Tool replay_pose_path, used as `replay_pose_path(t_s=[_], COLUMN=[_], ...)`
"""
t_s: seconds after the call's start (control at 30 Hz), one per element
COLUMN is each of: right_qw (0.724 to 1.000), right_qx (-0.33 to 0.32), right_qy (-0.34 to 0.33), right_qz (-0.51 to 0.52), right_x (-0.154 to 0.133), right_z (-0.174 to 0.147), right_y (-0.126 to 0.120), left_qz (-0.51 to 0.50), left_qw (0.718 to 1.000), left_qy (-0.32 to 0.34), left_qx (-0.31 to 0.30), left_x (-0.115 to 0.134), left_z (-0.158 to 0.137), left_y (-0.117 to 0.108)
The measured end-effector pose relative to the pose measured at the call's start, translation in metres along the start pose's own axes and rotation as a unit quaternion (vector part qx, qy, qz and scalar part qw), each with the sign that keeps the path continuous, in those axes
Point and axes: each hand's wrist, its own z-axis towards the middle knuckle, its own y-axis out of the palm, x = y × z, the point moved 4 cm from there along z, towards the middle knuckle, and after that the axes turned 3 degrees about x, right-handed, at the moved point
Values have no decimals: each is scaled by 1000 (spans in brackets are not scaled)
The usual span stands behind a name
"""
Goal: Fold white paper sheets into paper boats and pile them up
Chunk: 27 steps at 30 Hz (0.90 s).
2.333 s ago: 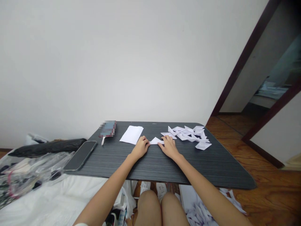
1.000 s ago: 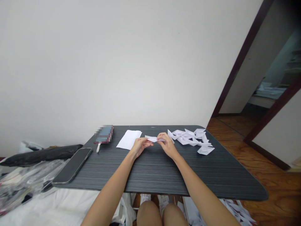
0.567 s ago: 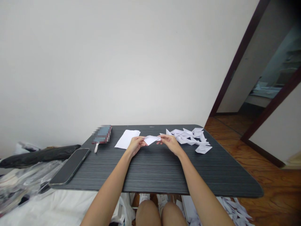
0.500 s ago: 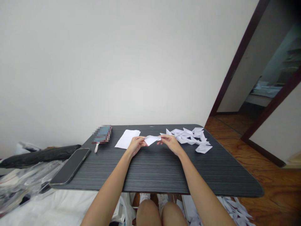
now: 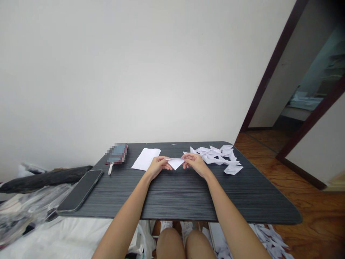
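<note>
Between both hands a small folded white paper (image 5: pixel 175 163) is held above the dark table, its point facing down toward me. My left hand (image 5: pixel 158 166) pinches its left corner. The right corner sits in the closed fingers of my right hand (image 5: pixel 193 162). Just behind my left hand lies a stack of white paper sheets (image 5: pixel 144 159). To the right of my right hand spreads a loose pile of folded white paper pieces (image 5: pixel 215 155), one of them (image 5: pixel 233 169) lying nearest to me.
The dark table (image 5: pixel 180 201) stands against a white wall. A phone (image 5: pixel 80 190) lies at its left edge, with a blurred-out object (image 5: pixel 117 154) and a white stick-like item (image 5: pixel 110 169) behind. More folded papers (image 5: pixel 271 241) are below at right. Plastic-wrapped things (image 5: pixel 35 205) crowd the left.
The folded paper has turned between my fingers, so its point now faces down toward me and its upper edge lies nearly level. Both hands stay in almost the same place.
</note>
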Motion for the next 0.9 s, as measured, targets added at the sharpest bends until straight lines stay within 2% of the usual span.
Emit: replay_pose_path(t_s=[0.13,0.3,0.4,0.53,0.63,0.73,0.83,0.9], right_qw=[999,993,990,990,992,987,961,935], right_qx=[37,39,32,73,104,160,222,244], right_qy=[31,42,36,30,24,5,-40,-66], right_qz=[-3,101,133,119,72,-29,-163,-249], right_x=[8,6,2,6,13,16,13,10], right_z=[3,2,1,4,7,9,6,3], right_y=[-4,-6,-6,-6,-5,-6,-7,-5], left_qz=[29,27,12,47,109,153,200,268], left_qw=[999,992,990,987,976,962,954,934], left_qy=[29,110,124,125,149,167,158,159], left_qx=[-9,49,70,83,116,151,155,171], left_x=[2,9,10,9,11,11,8,5], left_z=[-3,-3,-2,-1,0,2,3,2], left_y=[3,-1,-2,-3,-7,-12,-15,-17])
